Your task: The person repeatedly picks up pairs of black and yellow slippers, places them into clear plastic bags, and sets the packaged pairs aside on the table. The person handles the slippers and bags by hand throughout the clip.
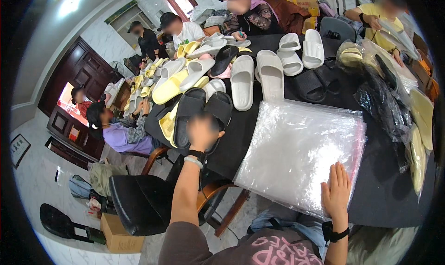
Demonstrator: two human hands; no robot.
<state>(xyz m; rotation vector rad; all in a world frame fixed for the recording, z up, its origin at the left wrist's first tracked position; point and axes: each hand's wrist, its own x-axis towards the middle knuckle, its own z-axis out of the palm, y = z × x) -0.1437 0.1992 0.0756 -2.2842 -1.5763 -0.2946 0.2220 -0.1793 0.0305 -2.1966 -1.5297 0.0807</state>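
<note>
Blk table [386,197] runs under the clear bag stack [301,149]. L of the stack, approx. level w/ its far edge: blk slipper pr [189,108]. Lt-grey slippers [270,79] lie just beyond the stack. Your R hand [337,189] lies flat on the stack's near R part, fingers straight, close together. Your L hand [203,132], L of the stack, is over the blk slipper pr; blurred, can't tell if its fingers grip.

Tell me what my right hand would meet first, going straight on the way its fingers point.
More of the stack of clear plastic bags under your right hand; past its far edge, perhaps the black slippers just behind it, though depth is unclear.
</note>
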